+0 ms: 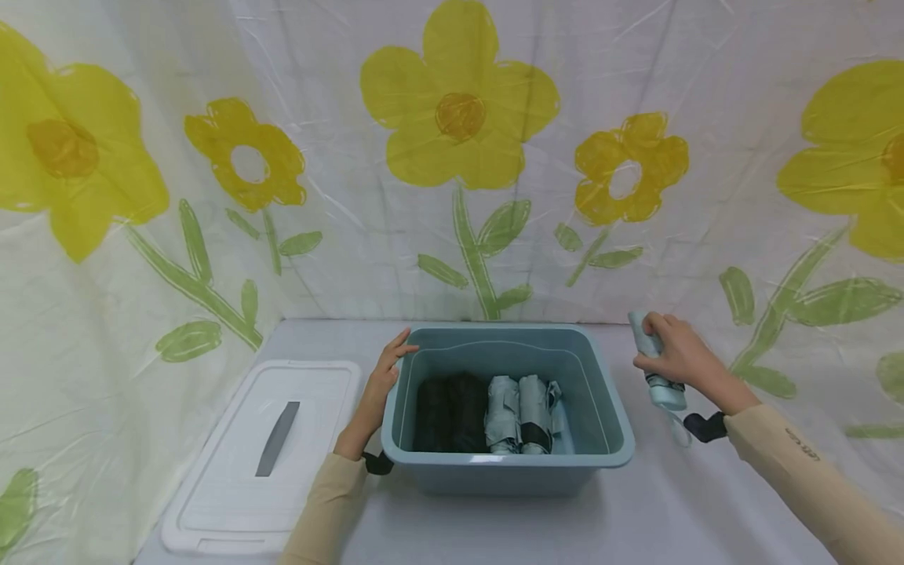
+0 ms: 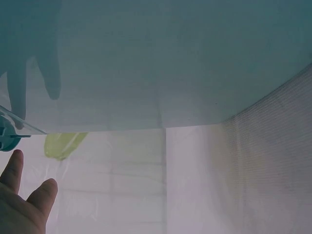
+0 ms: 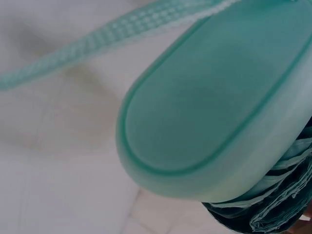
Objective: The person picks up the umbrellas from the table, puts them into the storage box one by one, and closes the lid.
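Note:
My right hand [image 1: 674, 353] grips a folded light-blue umbrella [image 1: 647, 341] to the right of the bin, off to its side. The umbrella's handle [image 3: 209, 102] fills much of the right wrist view, with its cord strap [image 3: 102, 46] stretching left. At the left rim of the blue-green plastic bin [image 1: 508, 479], my left hand [image 1: 384, 373] lies with fingers extended; in the left wrist view only part of this hand [image 2: 29, 204] shows. Inside the bin are dark folded bundles [image 1: 452, 412] on the left and two pale-blue folded umbrellas [image 1: 519, 412] beside them.
A white lid [image 1: 226, 494] with a grey handle [image 1: 278, 439] lies flat on the table [image 1: 508, 530], left of the bin. Behind the table hangs a white curtain [image 1: 339, 259] printed with yellow flowers.

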Demonstrator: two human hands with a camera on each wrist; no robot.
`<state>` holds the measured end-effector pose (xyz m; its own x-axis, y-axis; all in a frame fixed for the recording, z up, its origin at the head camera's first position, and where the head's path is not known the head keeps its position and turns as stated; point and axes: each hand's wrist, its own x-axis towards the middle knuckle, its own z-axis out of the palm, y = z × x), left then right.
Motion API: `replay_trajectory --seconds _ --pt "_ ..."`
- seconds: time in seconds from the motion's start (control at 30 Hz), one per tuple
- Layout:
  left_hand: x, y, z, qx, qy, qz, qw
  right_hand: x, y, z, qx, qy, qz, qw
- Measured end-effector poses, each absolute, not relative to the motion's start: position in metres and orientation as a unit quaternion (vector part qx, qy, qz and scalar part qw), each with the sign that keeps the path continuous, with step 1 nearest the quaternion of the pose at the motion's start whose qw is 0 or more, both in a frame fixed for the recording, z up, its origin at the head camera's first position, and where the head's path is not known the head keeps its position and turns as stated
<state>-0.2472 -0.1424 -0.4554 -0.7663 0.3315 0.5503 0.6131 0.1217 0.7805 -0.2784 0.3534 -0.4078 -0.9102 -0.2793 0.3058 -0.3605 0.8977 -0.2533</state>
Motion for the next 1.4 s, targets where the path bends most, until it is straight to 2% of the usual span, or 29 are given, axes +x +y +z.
replay_trajectory --seconds 0.17,0.43,0.73,1.4 --pt "-0.246 -0.142 -0.454 -0.321 -0.737 -0.582 0.123 -0.274 0.343 -0.4 0.169 -0.964 0.174 0.112" --pt "-0.246 -0.142 -0.454 -0.323 -0.735 -0.582 0.129 -0.27 0.33 -0.386 0.183 -0.962 0.17 0.114" --pt "-0.247 -0.142 -0.454 -0.322 -0.735 -0.582 0.127 -0.259 0.31 -0.368 0.215 -0.957 0.13 0.143" --pt "-0.248 -0.142 -0.457 -0.327 -0.729 -0.589 0.126 -0.246 0.279 -0.362 0.25 -0.948 0.063 0.188"
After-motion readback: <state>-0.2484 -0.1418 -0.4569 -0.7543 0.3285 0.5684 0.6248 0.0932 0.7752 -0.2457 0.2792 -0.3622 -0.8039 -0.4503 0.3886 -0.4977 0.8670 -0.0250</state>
